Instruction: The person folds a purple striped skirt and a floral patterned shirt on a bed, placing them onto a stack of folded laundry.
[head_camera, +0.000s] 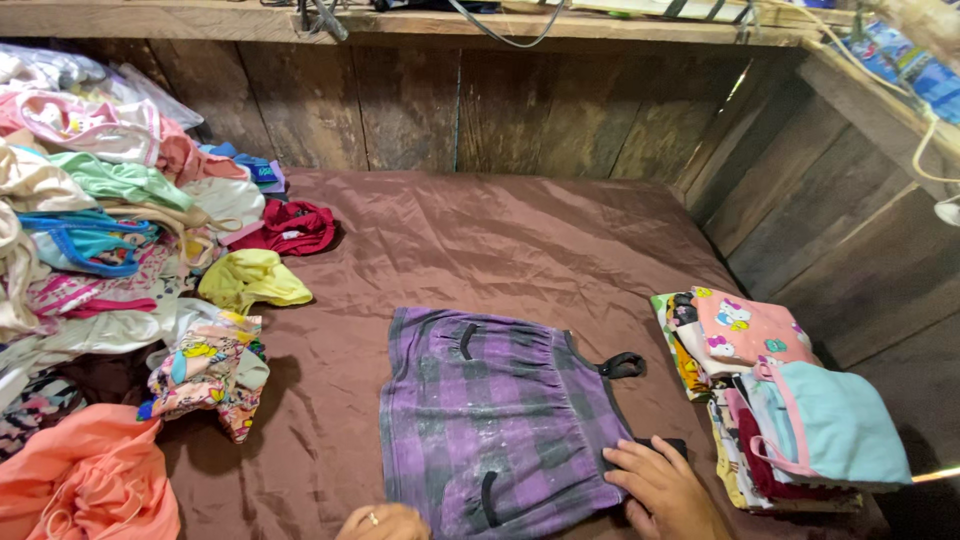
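Observation:
A purple and grey checked garment (495, 415) with black straps lies flat on the brown satin sheet (480, 240). My right hand (665, 488) rests flat on its lower right corner, fingers pressing the cloth near a black strap. My left hand (385, 522), wearing a ring, shows only partly at the bottom edge, touching the garment's near hem. Neither hand grips anything that I can see.
A heap of loose colourful clothes (100, 220) fills the left side, with a yellow piece (250, 278), a red piece (295, 225) and an orange piece (90, 480). A stack of folded clothes (790, 410) sits at the right. Wooden walls (450, 110) enclose the back and right.

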